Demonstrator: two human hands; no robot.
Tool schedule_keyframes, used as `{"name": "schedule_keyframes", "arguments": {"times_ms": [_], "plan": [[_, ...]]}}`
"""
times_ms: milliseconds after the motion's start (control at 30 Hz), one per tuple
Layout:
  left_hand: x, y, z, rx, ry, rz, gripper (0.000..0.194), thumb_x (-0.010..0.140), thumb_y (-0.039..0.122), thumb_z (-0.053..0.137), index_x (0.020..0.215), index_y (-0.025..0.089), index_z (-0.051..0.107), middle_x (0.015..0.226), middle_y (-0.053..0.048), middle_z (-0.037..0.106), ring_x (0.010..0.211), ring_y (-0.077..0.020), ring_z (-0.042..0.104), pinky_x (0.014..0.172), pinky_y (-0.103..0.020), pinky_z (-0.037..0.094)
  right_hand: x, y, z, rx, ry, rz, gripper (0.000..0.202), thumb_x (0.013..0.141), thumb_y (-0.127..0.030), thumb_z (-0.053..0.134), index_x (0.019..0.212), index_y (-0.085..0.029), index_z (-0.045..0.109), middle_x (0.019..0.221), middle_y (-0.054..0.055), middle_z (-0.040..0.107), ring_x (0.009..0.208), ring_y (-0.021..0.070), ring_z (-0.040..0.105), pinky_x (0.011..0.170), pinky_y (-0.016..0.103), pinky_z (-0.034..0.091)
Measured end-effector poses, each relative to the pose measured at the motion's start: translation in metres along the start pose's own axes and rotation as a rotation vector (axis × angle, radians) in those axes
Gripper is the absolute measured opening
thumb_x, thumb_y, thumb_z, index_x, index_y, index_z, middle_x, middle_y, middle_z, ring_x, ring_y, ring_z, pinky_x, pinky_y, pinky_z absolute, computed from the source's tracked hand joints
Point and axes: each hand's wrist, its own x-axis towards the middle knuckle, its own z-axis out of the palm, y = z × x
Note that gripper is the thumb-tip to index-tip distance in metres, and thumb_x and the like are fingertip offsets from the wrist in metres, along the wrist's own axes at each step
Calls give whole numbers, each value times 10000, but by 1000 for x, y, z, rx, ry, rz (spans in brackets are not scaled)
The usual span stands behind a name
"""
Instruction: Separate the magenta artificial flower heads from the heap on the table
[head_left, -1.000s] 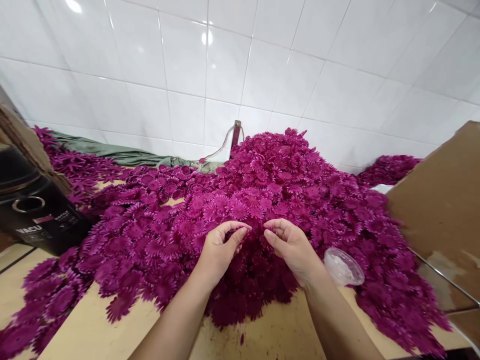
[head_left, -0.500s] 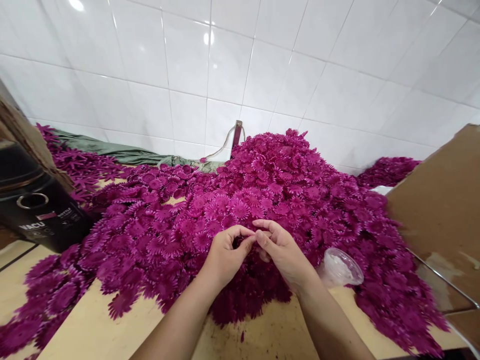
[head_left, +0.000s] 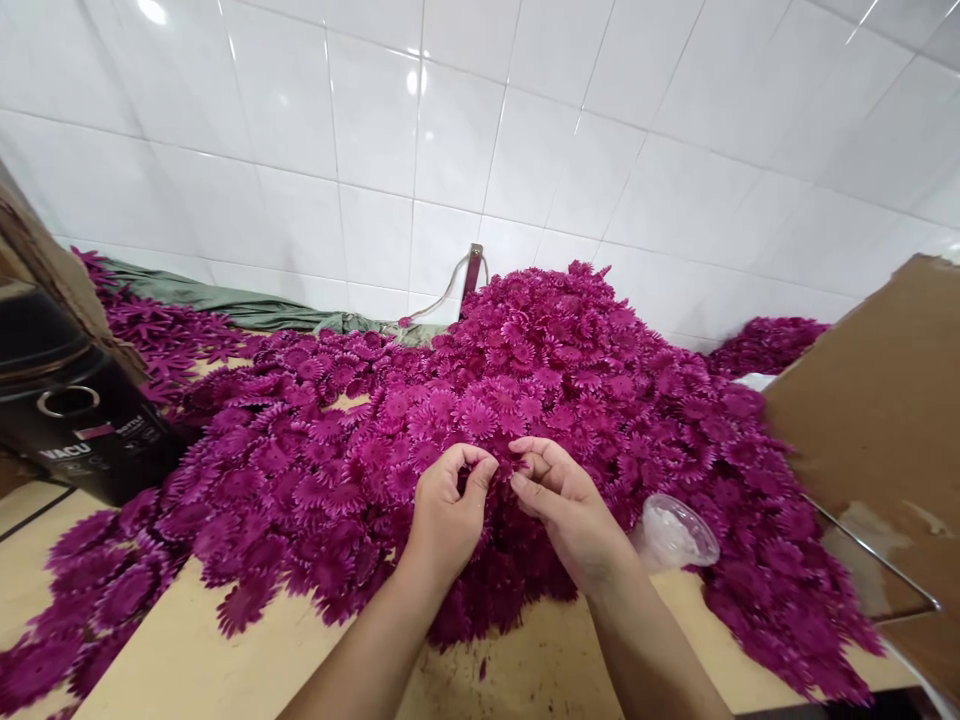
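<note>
Magenta flowers (head_left: 420,420) cover much of the counter (head_left: 217,660); above them, the left hand (head_left: 448,510) has thumb and forefinger together, the right hand (head_left: 566,505) curls (its grip, partly hidden, I cannot tell).

- Wall (head_left: 465,130): large, glossy white tiles, rectangular, thin grout lines; fills the upper view, grout lines slanting toward the right.
- Light: bright glare spots on the tiles, one near the top left corner, others left of centre; source out of view. Softer shading toward the wall's foot.
- Table (head_left: 195,660): pale yellow top, flat, small dark marks at front centre; dark seam at far left.
- Green cloth (head_left: 217,300): bunched along the wall's foot, left side.
- Narrow upright post (head_left: 472,270): dark reddish, near the wall, thin cord beside it.
- Cardboard (head_left: 892,430): large brown panel at right, tilted; thin metal rod (head_left: 874,554) across its lower part. More cardboard (head_left: 71,270) at left edge.
- Floor: cannot be made out.
</note>
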Motion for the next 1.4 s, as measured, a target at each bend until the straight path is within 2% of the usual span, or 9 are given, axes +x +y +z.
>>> {"name": "schedule_keyframes", "arguments": {"times_ms": [133,233,433,600,700,933,1067,1200,1400], "plan": [[1,4,-3,-15,-108,19,119,743,242,508,671,174,573,635,3,616,616,-131,548,613,-233,441,0,2,-3,26,39,43,371,594,-387,688,880,-203,539,588,-68,442,504,73,393,494,217,311],[0,5,-6,32,-145,77,108,748,216,511,692,176,594,674,-7,654,645,-136,583,636,-234,455,0,2,-5,-72,34,34,365,631,-438,648,880,-199,527,567,-65,455,513,86,410,501,228,319],[-5,0,-6,141,-142,185,179,761,163,491,872,180,631,849,-37,699,792,-151,634,745,-246,476,0,2,-9,-190,43,-19,322,580,-298,659,847,-187,516,676,-29,537,594,95,457,565,235,347],[-9,-2,-5,214,-149,270,194,769,203,519,909,203,653,894,-36,706,818,-154,640,782,-260,478,1,4,-10,-230,52,-62,280,577,-252,622,825,-186,509,664,-25,551,627,108,493,609,247,376],[-8,-1,-5,216,-169,226,190,752,237,552,907,206,658,896,-38,710,815,-165,646,768,-271,488,1,6,-12,-258,58,-82,271,601,-269,614,837,-184,512,627,-37,525,589,102,474,580,242,374],[-2,0,-6,155,-128,120,102,718,185,538,711,177,639,681,-4,693,641,-142,627,630,-233,489,-1,3,-14,-304,51,-58,301,652,-379,602,858,-177,516,643,-34,502,575,101,452,559,242,373],[-3,2,-5,56,-142,60,102,700,188,551,738,173,645,714,-14,703,666,-148,631,645,-239,493,-1,5,-10,-303,31,-18,355,631,-413,631,868,-173,518,740,-7,526,676,120,480,627,251,385],[-3,2,-6,12,-120,35,119,692,189,551,758,175,650,751,-18,704,709,-150,628,692,-254,491,2,8,-10,-280,-62,-17,286,651,-427,613,705,-161,527,633,-33,465,581,92,402,567,232,340],[-3,3,-8,29,-19,39,248,700,209,555,929,183,645,757,-3,684,694,-131,603,706,-253,486,6,14,-14,-343,35,-71,306,680,-429,568,574,-179,427,538,-66,324,504,73,260,468,219,230]]}}
